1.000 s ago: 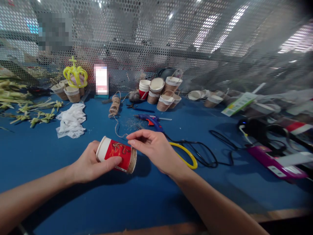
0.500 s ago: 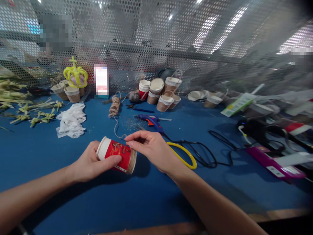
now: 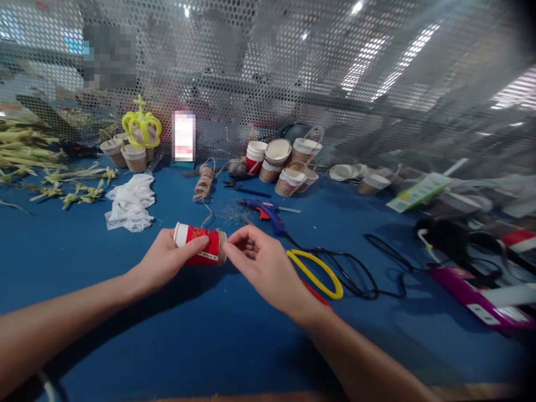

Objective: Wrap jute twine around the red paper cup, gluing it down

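A blue table (image 3: 125, 346) runs up to a perforated metal screen (image 3: 234, 72), with small wrapped pots (image 3: 290, 181) near its foot. In front, the left hand (image 3: 159, 259) is clamped round a red-and-white cup (image 3: 213, 242), tilted on its side above the table, thumb across the printed wall. The right hand (image 3: 266, 268) is apart from the left, its thumb and index tips close together at the twine band (image 3: 223, 248) round the cup's end; whether they pinch the strand I cannot tell.

The strand (image 3: 209, 213) runs loose from the skein (image 3: 204, 183) to behind the cup. Slack there could let the turns gape or slip off the end; a hard tug could drag the skein over. Too tight a left grip might dent the cup, which looks like paper. The glue gun (image 3: 268, 213) lies near the right hand; if hot, its tip could burn, and its black cord (image 3: 335, 252) could snag the forearm.
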A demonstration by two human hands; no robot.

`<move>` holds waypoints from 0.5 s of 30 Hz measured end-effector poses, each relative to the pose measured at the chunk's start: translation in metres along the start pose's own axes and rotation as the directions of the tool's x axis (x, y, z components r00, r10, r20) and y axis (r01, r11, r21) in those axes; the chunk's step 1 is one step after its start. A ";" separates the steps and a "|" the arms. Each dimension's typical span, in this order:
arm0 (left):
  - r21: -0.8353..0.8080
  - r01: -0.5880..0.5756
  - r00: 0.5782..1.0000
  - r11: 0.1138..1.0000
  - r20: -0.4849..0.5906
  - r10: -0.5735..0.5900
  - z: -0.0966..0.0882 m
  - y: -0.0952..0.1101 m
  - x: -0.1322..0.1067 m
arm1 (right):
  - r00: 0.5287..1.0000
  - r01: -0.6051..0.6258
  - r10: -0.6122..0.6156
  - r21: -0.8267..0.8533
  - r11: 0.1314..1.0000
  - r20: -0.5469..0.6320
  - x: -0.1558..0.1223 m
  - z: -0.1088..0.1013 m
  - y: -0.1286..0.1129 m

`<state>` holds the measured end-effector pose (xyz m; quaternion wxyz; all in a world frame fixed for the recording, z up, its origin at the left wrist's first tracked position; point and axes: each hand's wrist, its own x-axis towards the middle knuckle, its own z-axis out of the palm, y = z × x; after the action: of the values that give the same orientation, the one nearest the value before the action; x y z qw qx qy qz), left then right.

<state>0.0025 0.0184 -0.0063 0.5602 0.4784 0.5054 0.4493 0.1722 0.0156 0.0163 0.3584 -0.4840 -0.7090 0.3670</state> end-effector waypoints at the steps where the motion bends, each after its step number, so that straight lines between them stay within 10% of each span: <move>1: 0.008 -0.010 1.000 1.000 0.010 0.010 0.000 0.000 0.000 | 1.000 0.005 -0.005 0.002 1.000 -0.012 -0.001 0.002 0.000; 15: 0.109 -0.131 0.989 0.985 0.079 0.123 0.001 -0.006 -0.003 | 0.996 0.020 -0.026 -0.071 0.997 -0.085 0.000 0.010 0.002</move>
<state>0.0036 0.0142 -0.0118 0.5201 0.5567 0.4782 0.4369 0.1645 0.0140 0.0102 0.3756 -0.5036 -0.7107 0.3165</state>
